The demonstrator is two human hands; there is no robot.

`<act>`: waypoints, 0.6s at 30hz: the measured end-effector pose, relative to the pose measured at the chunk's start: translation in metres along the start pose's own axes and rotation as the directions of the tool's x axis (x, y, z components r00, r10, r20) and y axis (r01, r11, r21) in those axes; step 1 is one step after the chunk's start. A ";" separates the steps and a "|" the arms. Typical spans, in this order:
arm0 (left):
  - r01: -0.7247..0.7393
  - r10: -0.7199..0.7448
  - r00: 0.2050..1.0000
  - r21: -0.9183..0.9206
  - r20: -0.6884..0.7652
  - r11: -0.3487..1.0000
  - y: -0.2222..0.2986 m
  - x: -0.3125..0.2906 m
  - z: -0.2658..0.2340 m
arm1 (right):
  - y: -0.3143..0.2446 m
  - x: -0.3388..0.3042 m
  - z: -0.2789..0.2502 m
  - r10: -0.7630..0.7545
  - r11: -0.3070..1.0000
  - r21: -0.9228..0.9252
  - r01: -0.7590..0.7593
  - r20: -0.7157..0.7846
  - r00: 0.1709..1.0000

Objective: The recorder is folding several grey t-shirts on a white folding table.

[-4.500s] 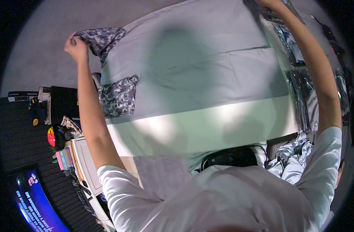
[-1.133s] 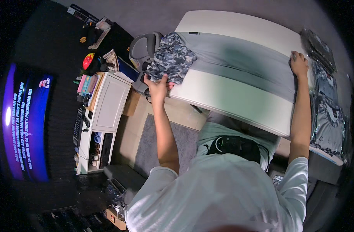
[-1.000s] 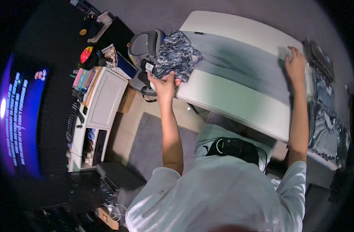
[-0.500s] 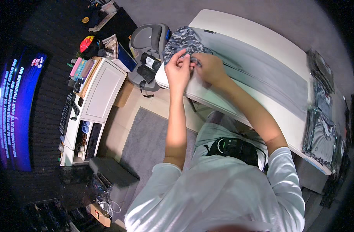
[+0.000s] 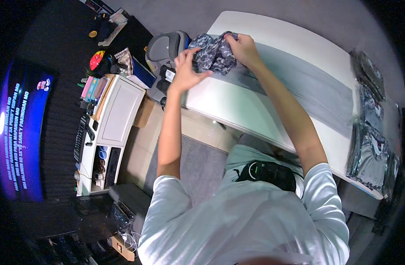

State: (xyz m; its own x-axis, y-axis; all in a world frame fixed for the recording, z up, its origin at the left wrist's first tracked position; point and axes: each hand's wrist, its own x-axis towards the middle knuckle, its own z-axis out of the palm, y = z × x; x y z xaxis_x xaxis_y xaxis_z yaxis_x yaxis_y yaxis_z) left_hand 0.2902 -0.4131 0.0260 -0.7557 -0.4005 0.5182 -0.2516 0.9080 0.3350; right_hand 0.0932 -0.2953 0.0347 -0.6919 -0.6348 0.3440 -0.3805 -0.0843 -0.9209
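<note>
A grey camouflage-print garment [image 5: 220, 59] lies bunched at the left end of the white table [image 5: 246, 95], over a grey sheet-like strip. My right hand [image 5: 243, 49] pinches its far right edge between thumb and fingers, lifting the cloth into folds. My left hand [image 5: 187, 73] is at the garment's near left side, fingers and thumb spread. Whether its fingertips touch the cloth is hard to tell.
Stacks of plastic-wrapped folded garments [image 5: 368, 150] line the table's right end. Beyond the left end stands a grey child car seat [image 5: 163, 47]. A white cabinet [image 5: 118, 110] and a lit screen [image 5: 19, 132] are further left.
My hands have parted from close together. The left moved left and spread its fingers; the right moved farther away, pulling up the garment's edge. The garment is now folded and more bunched.
</note>
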 end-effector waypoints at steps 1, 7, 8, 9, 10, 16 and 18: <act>0.019 -0.019 0.998 0.007 -0.052 1.000 0.008 -0.004 0.005 | -0.006 0.000 0.006 -0.015 0.998 0.060 0.015 0.008 1.000; 0.183 -0.185 0.948 -0.030 -0.260 0.983 -0.013 0.000 0.021 | 0.005 -0.007 0.021 -0.068 0.997 0.037 0.065 0.067 0.995; 0.243 -0.243 0.929 -0.035 -0.279 0.969 -0.020 0.000 0.017 | 0.008 -0.006 0.021 -0.069 0.998 -0.004 0.069 0.048 0.996; 0.271 -0.292 0.910 -0.111 -0.295 0.956 -0.027 -0.001 0.014 | 0.011 -0.006 0.020 -0.064 0.998 0.002 0.064 0.044 0.997; 0.303 -0.326 0.914 -0.127 -0.240 0.944 -0.024 -0.001 0.002 | 0.016 -0.008 0.019 -0.033 0.999 0.033 0.032 0.042 0.999; 0.144 -0.323 0.916 -0.559 -0.236 0.817 -0.052 0.034 0.003 | 0.046 -0.008 0.018 0.124 0.976 0.161 -0.146 0.141 0.982; 0.212 -0.341 0.914 -0.456 -0.220 0.864 -0.061 0.049 0.005 | 0.041 -0.010 0.019 0.165 0.957 0.217 -0.194 0.147 0.975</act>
State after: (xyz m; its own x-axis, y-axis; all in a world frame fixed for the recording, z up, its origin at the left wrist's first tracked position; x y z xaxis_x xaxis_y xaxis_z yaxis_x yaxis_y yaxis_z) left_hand 0.2652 -0.4877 0.0269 -0.4724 -0.7024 0.5324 -0.1020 0.6436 0.7586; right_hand 0.0961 -0.3074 -0.0095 -0.6470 -0.7462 0.1568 -0.0962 -0.1241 -0.9876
